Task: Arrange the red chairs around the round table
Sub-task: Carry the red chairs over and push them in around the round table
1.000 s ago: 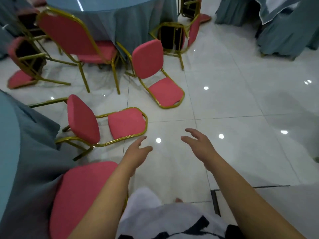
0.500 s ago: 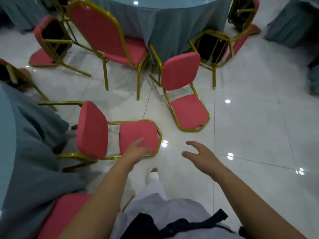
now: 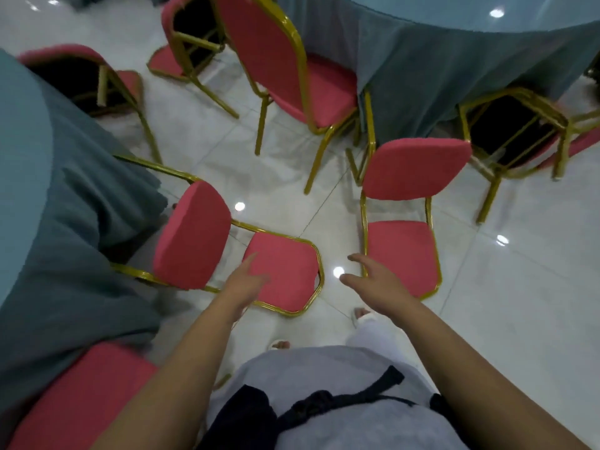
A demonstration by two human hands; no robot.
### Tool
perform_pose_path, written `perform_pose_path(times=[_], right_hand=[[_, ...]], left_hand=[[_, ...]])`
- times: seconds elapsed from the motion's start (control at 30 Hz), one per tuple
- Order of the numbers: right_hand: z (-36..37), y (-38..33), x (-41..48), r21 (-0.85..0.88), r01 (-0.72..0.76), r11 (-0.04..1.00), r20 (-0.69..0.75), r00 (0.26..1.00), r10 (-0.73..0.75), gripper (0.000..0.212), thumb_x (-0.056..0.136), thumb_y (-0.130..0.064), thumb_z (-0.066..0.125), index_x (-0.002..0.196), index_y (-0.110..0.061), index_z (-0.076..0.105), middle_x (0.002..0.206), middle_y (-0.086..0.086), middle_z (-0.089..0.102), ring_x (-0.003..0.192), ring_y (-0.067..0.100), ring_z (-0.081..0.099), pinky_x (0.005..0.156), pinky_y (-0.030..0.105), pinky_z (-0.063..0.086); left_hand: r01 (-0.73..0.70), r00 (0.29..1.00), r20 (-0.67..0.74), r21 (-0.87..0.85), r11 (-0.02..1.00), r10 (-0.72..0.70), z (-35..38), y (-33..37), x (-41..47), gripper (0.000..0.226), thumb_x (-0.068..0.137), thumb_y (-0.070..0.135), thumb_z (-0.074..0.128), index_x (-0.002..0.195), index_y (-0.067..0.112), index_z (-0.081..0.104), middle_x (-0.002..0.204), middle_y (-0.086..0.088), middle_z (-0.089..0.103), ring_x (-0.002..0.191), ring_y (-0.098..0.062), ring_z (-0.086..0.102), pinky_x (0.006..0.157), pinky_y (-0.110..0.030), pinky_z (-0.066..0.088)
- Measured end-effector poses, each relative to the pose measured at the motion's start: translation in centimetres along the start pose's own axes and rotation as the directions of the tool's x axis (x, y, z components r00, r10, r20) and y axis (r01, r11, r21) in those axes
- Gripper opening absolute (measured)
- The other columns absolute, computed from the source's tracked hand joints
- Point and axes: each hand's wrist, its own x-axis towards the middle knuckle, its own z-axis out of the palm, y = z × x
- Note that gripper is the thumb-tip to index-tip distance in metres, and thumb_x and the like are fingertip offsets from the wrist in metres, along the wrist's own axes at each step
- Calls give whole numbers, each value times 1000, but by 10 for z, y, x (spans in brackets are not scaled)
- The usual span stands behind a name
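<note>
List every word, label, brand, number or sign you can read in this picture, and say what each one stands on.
There are none. No text, number or logo shows on the red chairs, the round table, its grey-blue tablecloth, the tiled floor or the person's grey top with its black strap.

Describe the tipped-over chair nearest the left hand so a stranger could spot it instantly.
From the round table under blue-grey cloth at the top, drop to the white floor, where two red chairs lie on their backs. It is the left one, beneath the left hand; its legs point at the draped table on the left, its neighbour's at the round table.
</note>
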Motion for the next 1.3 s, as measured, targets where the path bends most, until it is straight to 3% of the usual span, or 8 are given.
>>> perform_pose_path(times=[0.23, 0.47, 0.63, 0.77, 0.9, 1.03, 1.17, 1.3], right_hand=[[-72, 3, 95, -215, 161, 963, 299, 950, -92, 59, 92, -38, 62, 147, -31, 44, 155, -2, 40, 138, 19, 40, 105, 33, 36], [-71, 87, 199, -357, -67, 932, 366, 908, 205, 59, 91, -34, 65, 145, -23, 45, 152, 5, 42, 121, 19, 47, 92, 28, 35], [-8, 180, 261, -606, -137, 784, 356, 834, 422, 64, 90, -44, 63, 146, -22, 43, 152, 5, 43, 134, 25, 45, 93, 30, 36], [62, 245, 324, -691, -82, 718, 336, 843, 419, 53, 94, -54, 54, 136, -22, 52, 134, 3, 57, 115, 23, 56, 85, 32, 41], [138, 299, 388, -421, -306, 854, 310, 836, 452, 43, 91, -35, 69, 126, -12, 58, 89, 0, 66, 80, 16, 64, 77, 25, 50], [192, 358, 445, -576, -245, 780, 297, 826, 479, 34, 88, -13, 63, 121, -4, 56, 106, 17, 67, 99, 34, 65, 93, 46, 54], [235, 394, 501, -742, -48, 669, 287, 878, 382, 46, 87, -22, 60, 131, -12, 48, 100, 2, 58, 84, 23, 60, 66, 31, 53], [278, 406, 563, -403, -418, 814, 73, 872, 483, 39, 88, -36, 68, 115, -10, 57, 80, 0, 51, 65, 13, 48, 48, 25, 36]], left_hand=[[347, 884, -261, -192, 918, -388, 45, -33, -22, 64, 92, 21, 64, 149, 32, 39, 137, -9, 49, 108, -24, 53, 89, -34, 43], [541, 737, -197, -401, 739, -646, 112, -92, 12, 59, 90, 19, 67, 145, 28, 47, 145, -13, 47, 127, -33, 48, 100, -44, 40], [646, 695, -4, -438, 626, -719, 175, -162, 83, 60, 90, 21, 66, 146, 27, 44, 129, -6, 53, 101, -20, 51, 88, -36, 38], [663, 711, 66, -396, 635, -701, 210, -237, 172, 55, 92, 20, 66, 144, 24, 47, 126, -7, 59, 107, -23, 58, 89, -32, 47], [733, 669, 178, -321, 600, -722, 239, -303, 252, 48, 95, 22, 61, 141, 27, 50, 128, -9, 57, 105, -24, 57, 81, -36, 48], [724, 666, 189, -397, 564, -722, 265, -358, 323, 38, 94, 23, 61, 131, 16, 59, 110, -7, 58, 94, -23, 53, 81, -36, 45], [638, 647, 202, -671, 377, -736, 278, -401, 385, 40, 94, 30, 64, 131, 17, 56, 113, -9, 55, 96, -27, 56, 89, -47, 52], [429, 642, 124, -876, 220, -757, 280, -435, 435, 44, 92, 45, 63, 128, 24, 51, 130, -5, 52, 115, -27, 54, 102, -55, 45]])
